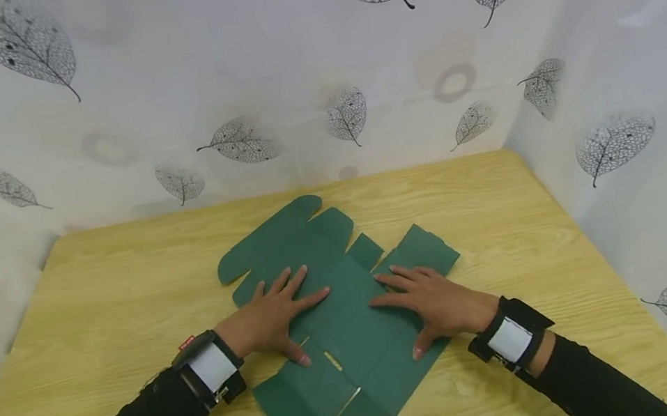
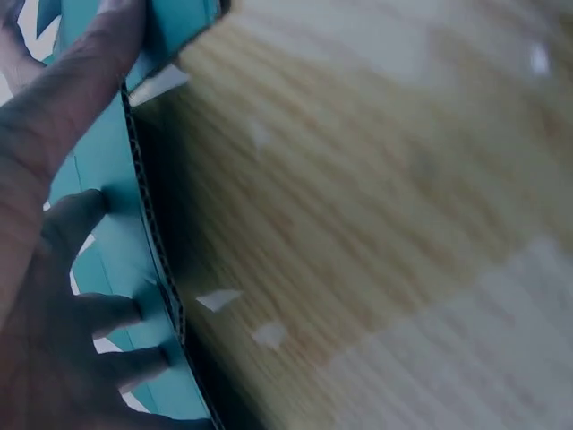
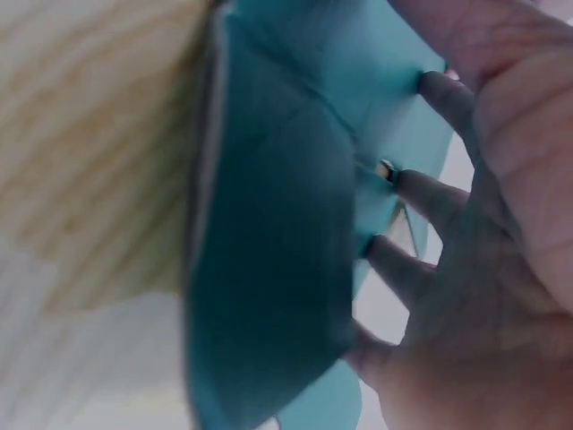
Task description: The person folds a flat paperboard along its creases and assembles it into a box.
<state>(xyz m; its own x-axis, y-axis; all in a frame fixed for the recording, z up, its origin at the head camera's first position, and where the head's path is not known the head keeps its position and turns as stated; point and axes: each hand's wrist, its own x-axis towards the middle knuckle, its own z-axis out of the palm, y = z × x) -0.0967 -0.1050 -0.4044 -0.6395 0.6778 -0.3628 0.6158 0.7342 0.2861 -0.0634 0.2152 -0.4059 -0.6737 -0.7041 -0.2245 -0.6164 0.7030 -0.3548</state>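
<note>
A flattened dark green cardboard box (image 1: 355,324) lies unfolded on the table, turned at an angle, with crease lines, slots and flaps showing. My left hand (image 1: 274,312) rests on its left part, fingers spread and thumb toward the near side. On the right part, my right hand (image 1: 437,298) touches the card with spread fingers. In the left wrist view the corrugated edge of the cardboard (image 2: 116,233) runs beside the fingertips. The right wrist view has a panel of the cardboard (image 3: 277,242) tilted up from the table near the fingers.
The light wood-grain table (image 1: 128,284) extends around the cardboard on all sides. A white curtain (image 1: 289,66) printed with leaf skeletons hangs behind the table and along its sides. Each wrist wears a black strap with a white patch (image 1: 212,367).
</note>
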